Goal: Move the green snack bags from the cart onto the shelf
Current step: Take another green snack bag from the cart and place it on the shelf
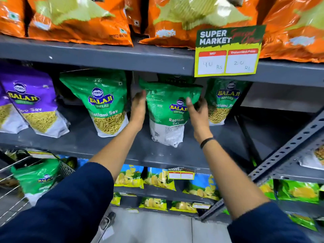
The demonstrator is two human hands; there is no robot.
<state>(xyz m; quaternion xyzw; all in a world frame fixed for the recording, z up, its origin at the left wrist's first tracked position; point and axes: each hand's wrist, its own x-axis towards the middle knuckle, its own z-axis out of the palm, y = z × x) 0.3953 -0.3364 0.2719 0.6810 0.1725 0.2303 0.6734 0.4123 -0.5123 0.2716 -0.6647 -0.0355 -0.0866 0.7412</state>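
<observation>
A green snack bag [166, 113] stands upright on the grey middle shelf [157, 153], its top folded forward. My left hand [139, 109] grips its left edge and my right hand [197, 111] grips its right edge. Two more green bags stand on the same shelf, one to the left [103, 102] and one to the right [222, 100]. At the lower left, the wire cart [10, 181] holds another green bag [38, 178].
Purple snack bags [29, 100] stand at the shelf's left end. Orange bags [78, 18] fill the shelf above, with a price sign [228, 51] hanging from its edge. Yellow and blue chip bags [157, 178] line the lower shelves. A slotted grey upright [289, 149] slants at the right.
</observation>
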